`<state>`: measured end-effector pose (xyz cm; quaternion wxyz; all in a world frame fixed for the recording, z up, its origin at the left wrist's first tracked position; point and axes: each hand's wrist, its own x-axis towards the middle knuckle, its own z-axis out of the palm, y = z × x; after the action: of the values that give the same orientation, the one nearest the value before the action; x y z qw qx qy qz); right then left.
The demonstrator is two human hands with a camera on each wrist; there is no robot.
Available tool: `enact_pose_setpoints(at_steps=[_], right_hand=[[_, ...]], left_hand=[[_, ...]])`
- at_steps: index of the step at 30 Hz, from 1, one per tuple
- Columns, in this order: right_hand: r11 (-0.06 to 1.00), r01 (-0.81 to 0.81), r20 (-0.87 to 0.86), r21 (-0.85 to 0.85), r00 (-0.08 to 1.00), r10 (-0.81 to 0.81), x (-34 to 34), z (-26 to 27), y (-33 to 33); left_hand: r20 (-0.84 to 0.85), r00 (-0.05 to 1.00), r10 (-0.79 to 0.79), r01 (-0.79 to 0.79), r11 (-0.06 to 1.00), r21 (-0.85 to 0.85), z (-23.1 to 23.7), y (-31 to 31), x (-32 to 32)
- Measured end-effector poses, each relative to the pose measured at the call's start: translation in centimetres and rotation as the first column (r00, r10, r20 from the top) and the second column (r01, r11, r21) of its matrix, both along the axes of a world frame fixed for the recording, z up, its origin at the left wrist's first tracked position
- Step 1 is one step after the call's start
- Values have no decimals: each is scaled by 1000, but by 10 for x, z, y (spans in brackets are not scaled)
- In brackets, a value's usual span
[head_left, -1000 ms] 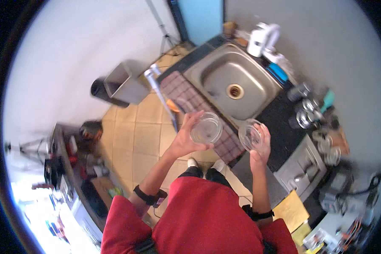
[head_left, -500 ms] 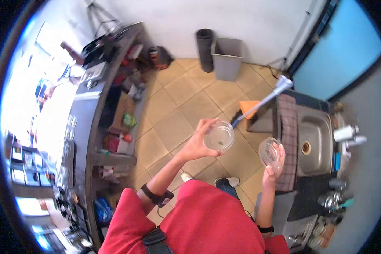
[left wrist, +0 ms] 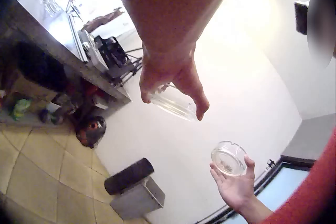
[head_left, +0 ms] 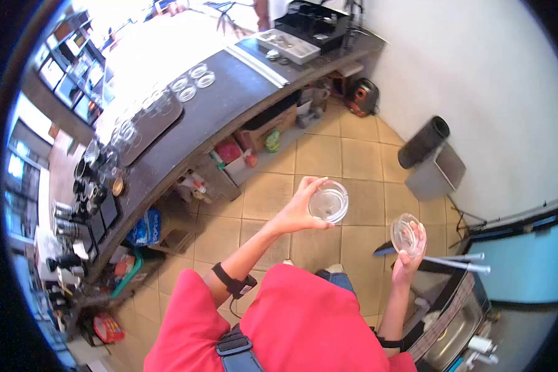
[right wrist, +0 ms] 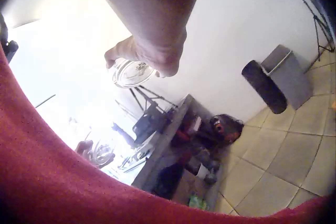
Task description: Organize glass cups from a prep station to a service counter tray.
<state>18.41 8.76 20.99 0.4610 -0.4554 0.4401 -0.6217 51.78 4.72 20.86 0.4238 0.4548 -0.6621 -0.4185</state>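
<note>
My left hand (head_left: 301, 208) grips a round clear glass dish (head_left: 328, 203) by its side, thumb and fingers spread around the rim. To the right, my right hand (head_left: 410, 251) holds a second clear glass dish (head_left: 405, 234), tilted, with its fingers on the far side. The two dishes are apart, both in the air above the tiled floor. In the left wrist view the left hand (left wrist: 173, 74) pinches its dish (left wrist: 176, 103) edge-on. The right wrist view shows the right hand (right wrist: 149, 56) gripping its dish (right wrist: 133, 74).
A long dark counter (head_left: 214, 102) runs along the left, bearing several glass dishes (head_left: 187, 93), a tray and kitchen items, with shelves below. At the right stand a grey bin (head_left: 437, 172) and a black cylinder (head_left: 423, 142). A sink (head_left: 457, 332) is at the lower right.
The view has swung from the sink toward the long counter, with the sink now at the lower right. Both hands keep hold of their glass dishes.
</note>
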Motion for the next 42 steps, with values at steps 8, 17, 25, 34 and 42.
enact_pose_setpoints(at_steps=[8,17,25,34,42], right_hand=[[904,-419,50,85,908,416,139,-44,-174],[684,-729,43,-5,683,729,313,-71,-344],[607,-794,-90,-38,608,789,462,-84,-414],[628,-777,-324,44,584,744,588,-128,-456],[660,-743,-349,114,592,726,667,-156,-463]], left_hand=[[89,875,476,-482,874,69,-25,-18,125],[301,553,777,-815,579,4,-18,-62,224],[352,354,867,-931,361,48,-44,-125,310],[425,274,863,-946,321,-41,-100,-199,421],[514,246,822,-954,300,-23,-126,-226,471]])
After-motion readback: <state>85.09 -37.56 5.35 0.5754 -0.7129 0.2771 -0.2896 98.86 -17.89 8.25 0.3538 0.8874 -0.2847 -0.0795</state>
